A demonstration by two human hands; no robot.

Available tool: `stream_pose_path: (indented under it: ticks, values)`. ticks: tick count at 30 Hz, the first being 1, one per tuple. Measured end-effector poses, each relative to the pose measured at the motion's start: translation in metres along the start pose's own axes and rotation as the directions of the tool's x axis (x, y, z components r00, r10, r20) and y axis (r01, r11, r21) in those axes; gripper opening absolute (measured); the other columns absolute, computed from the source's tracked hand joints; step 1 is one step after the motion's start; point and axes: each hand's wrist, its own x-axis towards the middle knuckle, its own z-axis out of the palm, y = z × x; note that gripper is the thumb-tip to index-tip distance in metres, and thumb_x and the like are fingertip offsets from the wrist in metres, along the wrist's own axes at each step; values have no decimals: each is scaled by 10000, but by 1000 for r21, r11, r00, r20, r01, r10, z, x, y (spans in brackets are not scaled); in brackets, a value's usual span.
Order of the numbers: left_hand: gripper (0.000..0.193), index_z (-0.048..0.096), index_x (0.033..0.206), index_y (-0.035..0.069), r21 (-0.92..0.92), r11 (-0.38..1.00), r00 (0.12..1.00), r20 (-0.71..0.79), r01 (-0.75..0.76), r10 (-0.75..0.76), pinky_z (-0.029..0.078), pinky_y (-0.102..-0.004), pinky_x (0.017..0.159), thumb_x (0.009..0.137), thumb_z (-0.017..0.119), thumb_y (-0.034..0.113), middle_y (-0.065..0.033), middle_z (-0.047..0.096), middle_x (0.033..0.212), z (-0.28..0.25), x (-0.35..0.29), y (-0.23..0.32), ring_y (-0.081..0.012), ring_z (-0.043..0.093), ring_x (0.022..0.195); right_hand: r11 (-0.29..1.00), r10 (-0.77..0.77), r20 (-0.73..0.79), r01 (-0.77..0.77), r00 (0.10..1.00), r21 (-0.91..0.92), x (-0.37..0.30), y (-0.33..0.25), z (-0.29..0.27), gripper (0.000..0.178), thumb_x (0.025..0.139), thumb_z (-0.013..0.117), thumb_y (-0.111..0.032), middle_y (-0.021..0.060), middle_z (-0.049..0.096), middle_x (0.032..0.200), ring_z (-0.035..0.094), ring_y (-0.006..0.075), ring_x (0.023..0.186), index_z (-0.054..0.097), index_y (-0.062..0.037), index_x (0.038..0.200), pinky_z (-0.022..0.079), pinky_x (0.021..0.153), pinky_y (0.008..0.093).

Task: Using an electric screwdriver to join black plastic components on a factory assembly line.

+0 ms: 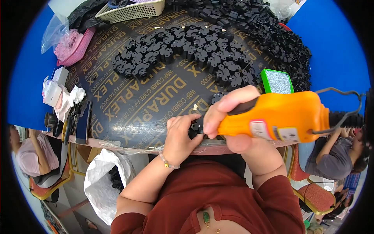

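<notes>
At the yellow-lettered tabletop [128, 130] | left grip [179, 134]: pinching black part [194, 128] | right grip [229, 105]: wrapped round orange tool [286, 105], white labels [260, 129]

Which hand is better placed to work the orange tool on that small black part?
Probably the right hand: it grips the orange tool, whose front points toward the black part. The left hand seems occupied steadying that part.

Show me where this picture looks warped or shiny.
Head view: black corners, and the near edge of the table appears bowed; head view again: whitish glare on the tabletop, left of the left hand.
</notes>
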Motion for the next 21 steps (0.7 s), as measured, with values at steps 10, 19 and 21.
stream_pose_path:
  ticks: [10,19,21]
  values:
    - [345,577,993,78,-91,995,998,-34,45,-48,363,-367,821,686,729,115,-67,610,883,3,2,1,-257,570,869,998,-20,96,15,995,53,2,36,4,536,771,761,-361,128,631,783,591,135,627,437,-34,1045,495,566,237]
    - [398,569,1010,68,-179,984,999,-42,10,-18,369,-388,799,648,734,94,-83,597,850,15,-1,-16,-284,562,843,994,92,54,-94,994,51,3,46,11,437,741,798,-153,63,607,788,628,126,723,472,-38,1008,505,674,243]
    - [409,567,1015,66,-179,984,999,-37,8,-15,371,-390,800,644,737,93,-86,599,853,14,1,-13,-286,563,847,997,76,14,-76,997,16,-3,49,11,431,750,790,-148,64,604,798,625,126,725,473,-32,1019,503,672,243]
